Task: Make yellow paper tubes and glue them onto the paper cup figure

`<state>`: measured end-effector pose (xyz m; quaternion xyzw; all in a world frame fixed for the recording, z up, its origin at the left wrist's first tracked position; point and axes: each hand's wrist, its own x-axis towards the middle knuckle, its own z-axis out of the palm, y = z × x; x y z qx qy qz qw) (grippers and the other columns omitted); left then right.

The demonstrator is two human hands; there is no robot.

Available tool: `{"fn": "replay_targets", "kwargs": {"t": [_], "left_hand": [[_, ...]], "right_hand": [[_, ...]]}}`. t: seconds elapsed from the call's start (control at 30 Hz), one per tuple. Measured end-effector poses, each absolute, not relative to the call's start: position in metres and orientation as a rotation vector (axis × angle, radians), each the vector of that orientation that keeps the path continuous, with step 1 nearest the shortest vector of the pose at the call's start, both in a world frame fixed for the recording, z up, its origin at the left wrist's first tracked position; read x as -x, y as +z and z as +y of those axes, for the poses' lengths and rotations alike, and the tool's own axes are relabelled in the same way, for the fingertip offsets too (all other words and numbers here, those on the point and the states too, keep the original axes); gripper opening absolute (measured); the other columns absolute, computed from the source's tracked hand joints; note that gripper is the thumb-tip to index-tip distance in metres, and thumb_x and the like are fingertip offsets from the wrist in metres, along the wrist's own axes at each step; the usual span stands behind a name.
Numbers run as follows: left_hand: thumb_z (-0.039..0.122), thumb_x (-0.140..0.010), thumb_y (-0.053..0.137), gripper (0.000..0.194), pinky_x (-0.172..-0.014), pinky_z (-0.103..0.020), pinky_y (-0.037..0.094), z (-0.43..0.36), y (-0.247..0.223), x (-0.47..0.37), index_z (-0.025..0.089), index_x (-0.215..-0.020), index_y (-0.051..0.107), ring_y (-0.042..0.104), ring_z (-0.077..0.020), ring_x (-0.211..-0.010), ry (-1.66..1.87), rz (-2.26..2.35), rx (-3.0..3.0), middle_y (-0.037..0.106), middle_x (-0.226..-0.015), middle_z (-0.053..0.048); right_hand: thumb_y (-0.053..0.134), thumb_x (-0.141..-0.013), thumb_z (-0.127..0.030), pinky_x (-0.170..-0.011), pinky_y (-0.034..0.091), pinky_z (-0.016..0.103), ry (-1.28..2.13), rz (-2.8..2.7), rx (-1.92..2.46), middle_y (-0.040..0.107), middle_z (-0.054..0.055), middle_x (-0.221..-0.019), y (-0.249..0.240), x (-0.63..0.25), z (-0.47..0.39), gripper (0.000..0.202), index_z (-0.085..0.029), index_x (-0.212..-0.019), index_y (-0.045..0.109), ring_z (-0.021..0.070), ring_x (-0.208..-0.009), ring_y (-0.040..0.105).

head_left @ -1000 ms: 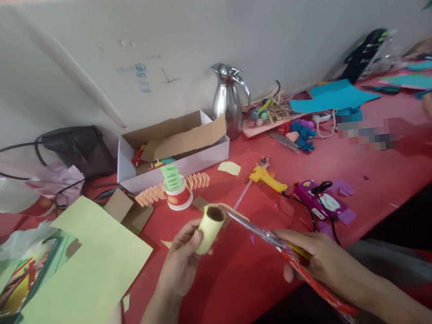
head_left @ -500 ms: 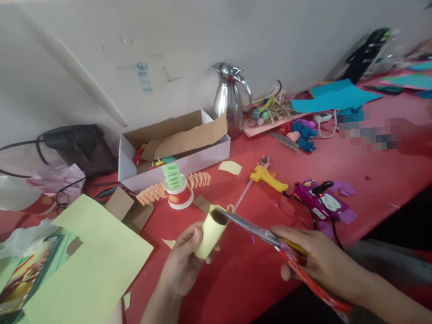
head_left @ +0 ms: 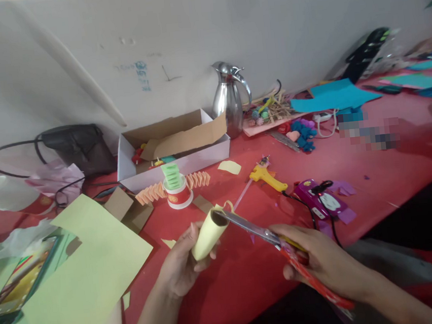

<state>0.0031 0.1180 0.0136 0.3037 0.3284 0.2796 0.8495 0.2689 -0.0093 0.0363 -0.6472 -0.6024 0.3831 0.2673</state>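
1. Just now, the yellow tube in your left hand has tipped further towards two o'clock, and the paper curl at its mouth reaches less far out.
2. That suggests more of the edge is trimmed.
3. Your left fingers clamp the tube, at six o'clock in view; your right hand grips the scissors, tips at the mouth.

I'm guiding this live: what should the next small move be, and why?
Probably a small snip at the paper strip: it curls beside the open end of the yellow paper-wrapped tube, where the scissors in the right hand reach, and the left hand grips the tube.
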Motion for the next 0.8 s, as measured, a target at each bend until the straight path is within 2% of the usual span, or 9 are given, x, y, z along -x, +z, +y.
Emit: {"fn": "replay_targets", "kwargs": {"t": [0.1, 0.23, 0.33, 0.47, 0.53, 0.63, 0.8], "left_hand": [[0.054, -0.084, 0.07, 0.046, -0.035, -0.011, 0.029, 0.1185, 0.0149, -0.003, 0.012, -0.102, 0.07, 0.059, -0.0093, -0.056, 0.564, 0.701, -0.633, 0.068, -0.075, -0.009], [0.053, -0.081, 0.073, 0.047, -0.034, -0.01, 0.029, 0.1186, 0.0156, -0.0034, 0.011, -0.101, 0.07, 0.057, -0.0086, -0.055, 0.55, 0.722, -0.619, 0.068, -0.074, -0.009], [0.053, -0.082, 0.072, 0.046, -0.034, -0.009, 0.03, 0.119, 0.0151, -0.0045, 0.01, -0.1, 0.069, 0.058, -0.0085, -0.056, 0.548, 0.761, -0.604, 0.068, -0.077, -0.01], [0.055, -0.085, 0.068, 0.048, -0.033, -0.009, 0.029, 0.1206, 0.0148, -0.0061, 0.01, -0.104, 0.068, 0.054, -0.0067, -0.052, 0.547, 0.756, -0.597, 0.066, -0.075, -0.009], [0.056, -0.086, 0.066, 0.048, -0.032, -0.008, 0.027, 0.1213, 0.015, -0.006, 0.012, -0.106, 0.067, 0.053, -0.0063, -0.05, 0.553, 0.742, -0.592, 0.066, -0.074, -0.008], [0.058, -0.087, 0.064, 0.048, -0.03, -0.008, 0.025, 0.1217, 0.0144, -0.0046, 0.013, -0.103, 0.066, 0.053, -0.0061, -0.048, 0.541, 0.762, -0.589, 0.067, -0.075, -0.009], [0.059, -0.089, 0.059, 0.048, -0.03, -0.008, 0.025, 0.1206, 0.0104, -0.0031, 0.013, -0.1, 0.065, 0.055, -0.006, -0.046, 0.502, 0.734, -0.617, 0.067, -0.074, -0.008]], "right_hand": [[0.067, -0.082, -0.021, -0.067, 0.05, 0.026, 1.114, -1.588, 1.711, 0.072, 0.0, -0.09, 0.0382, -0.2694, -0.0066, 0.041, -0.025, -0.123, 0.059, 0.0152, -0.069, 0.068], [0.054, -0.084, -0.009, -0.065, 0.047, 0.024, 1.259, -1.508, 1.662, 0.073, -0.004, -0.073, 0.0408, -0.2667, -0.0039, 0.035, -0.023, -0.114, 0.06, 0.014, -0.066, 0.07], [0.053, -0.083, -0.009, -0.057, 0.043, 0.021, 1.308, -1.442, 1.633, 0.072, -0.004, -0.07, 0.0379, -0.2645, -0.0046, 0.023, -0.022, -0.101, 0.061, 0.0128, -0.062, 0.069], [0.058, -0.085, -0.016, -0.055, 0.042, 0.021, 1.299, -1.451, 1.651, 0.07, -0.003, -0.072, 0.0337, -0.2651, -0.0064, 0.015, -0.022, -0.099, 0.061, 0.0122, -0.061, 0.065], [0.067, -0.083, -0.022, -0.057, 0.043, 0.021, 1.217, -1.512, 1.691, 0.068, -0.003, -0.075, 0.0335, -0.2662, -0.0065, 0.021, -0.023, -0.103, 0.062, 0.0128, -0.063, 0.063], [0.077, -0.077, -0.028, -0.063, 0.048, 0.023, 1.055, -1.604, 1.72, 0.067, -0.002, -0.085, 0.0342, -0.2679, -0.0057, 0.04, -0.025, -0.115, 0.063, 0.0149, -0.071, 0.063], [0.078, -0.076, -0.032, -0.071, 0.053, 0.028, 1.02, -1.635, 1.723, 0.072, 0.003, -0.099, 0.0376, -0.2685, -0.0013, 0.051, -0.026, -0.124, 0.062, 0.021, -0.086, 0.07]]}}
